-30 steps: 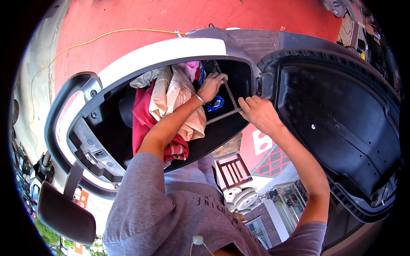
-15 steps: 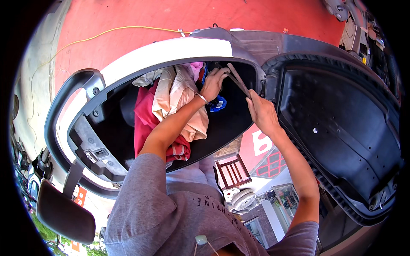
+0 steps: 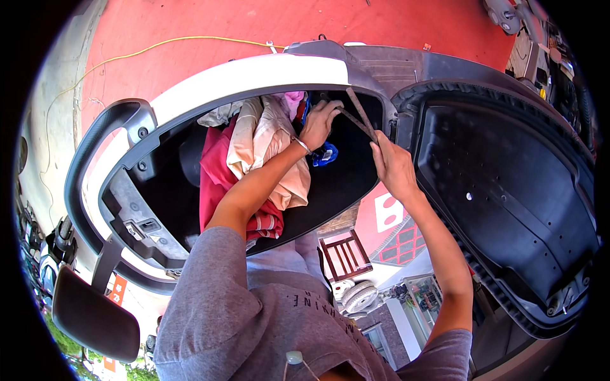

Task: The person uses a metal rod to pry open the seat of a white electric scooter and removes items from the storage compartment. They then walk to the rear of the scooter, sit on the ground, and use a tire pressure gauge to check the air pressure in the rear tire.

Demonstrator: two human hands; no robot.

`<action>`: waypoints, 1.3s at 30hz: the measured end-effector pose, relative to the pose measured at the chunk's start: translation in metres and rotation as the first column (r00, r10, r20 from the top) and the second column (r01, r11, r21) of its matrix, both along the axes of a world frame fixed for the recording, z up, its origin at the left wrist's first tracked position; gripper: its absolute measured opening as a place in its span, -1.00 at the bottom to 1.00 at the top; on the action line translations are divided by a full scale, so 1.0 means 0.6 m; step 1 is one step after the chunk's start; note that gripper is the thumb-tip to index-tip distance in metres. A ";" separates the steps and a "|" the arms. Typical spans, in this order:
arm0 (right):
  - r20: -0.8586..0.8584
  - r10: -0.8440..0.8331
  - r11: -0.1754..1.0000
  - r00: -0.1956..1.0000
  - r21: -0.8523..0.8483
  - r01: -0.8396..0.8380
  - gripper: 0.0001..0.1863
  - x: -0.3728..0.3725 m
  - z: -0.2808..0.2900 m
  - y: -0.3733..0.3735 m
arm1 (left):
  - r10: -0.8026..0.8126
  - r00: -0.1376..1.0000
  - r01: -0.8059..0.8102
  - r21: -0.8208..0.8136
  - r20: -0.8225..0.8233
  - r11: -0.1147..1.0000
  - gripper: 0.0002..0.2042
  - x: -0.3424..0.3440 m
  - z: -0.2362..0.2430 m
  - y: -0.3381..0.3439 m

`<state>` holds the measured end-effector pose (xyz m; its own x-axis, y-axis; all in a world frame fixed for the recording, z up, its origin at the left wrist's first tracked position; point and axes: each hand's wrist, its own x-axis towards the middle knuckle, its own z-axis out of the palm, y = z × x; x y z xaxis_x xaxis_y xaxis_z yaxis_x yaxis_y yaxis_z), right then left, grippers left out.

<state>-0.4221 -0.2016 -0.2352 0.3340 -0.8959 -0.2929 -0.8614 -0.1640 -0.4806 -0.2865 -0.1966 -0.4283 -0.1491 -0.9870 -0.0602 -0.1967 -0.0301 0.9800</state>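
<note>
I lean over the open storage bay under a scooter's seat. My right hand is shut on the near end of a dark, rusty two-armed metal tool, which rises in a narrow V toward the bay's far rim. My left hand reaches in from the left, fingers curled at the tip of the tool's lower arm. Just below that hand lies a blue item. A beige cloth and a red cloth fill the bay's left half under my left forearm.
The raised black seat underside stands to the right. A black grab rail curves round the white body panel on the left. A yellow cable runs over the red floor. A mirror sits lower left.
My right hand has moved up and to the right, and the tool's two arms have swung from wide apart to a narrow V. My left hand stayed in the bay.
</note>
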 end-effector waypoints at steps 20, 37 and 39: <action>0.135 -0.654 0.587 0.744 0.710 0.388 -0.72 0.097 0.033 -0.044 | 0.021 1.000 -0.019 0.100 -0.023 0.995 -0.84 0.005 -0.015 -0.001; 0.157 0.076 0.995 0.985 0.046 -0.084 -0.50 0.114 0.018 -0.048 | -0.083 0.997 0.075 -0.370 -0.004 0.926 -0.88 0.001 -0.056 -0.005; -0.191 0.092 0.989 0.977 -0.097 -0.112 -0.51 0.090 0.033 -0.087 | -0.074 0.995 0.074 -0.002 0.062 0.997 -0.88 0.003 -0.044 0.011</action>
<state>-0.3684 -0.2540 -0.2156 0.3737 -0.8895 -0.2631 -0.9101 -0.2969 -0.2889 -0.2844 -0.1902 -0.4547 -0.2179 -0.9737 -0.0672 -0.2587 -0.0088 0.9659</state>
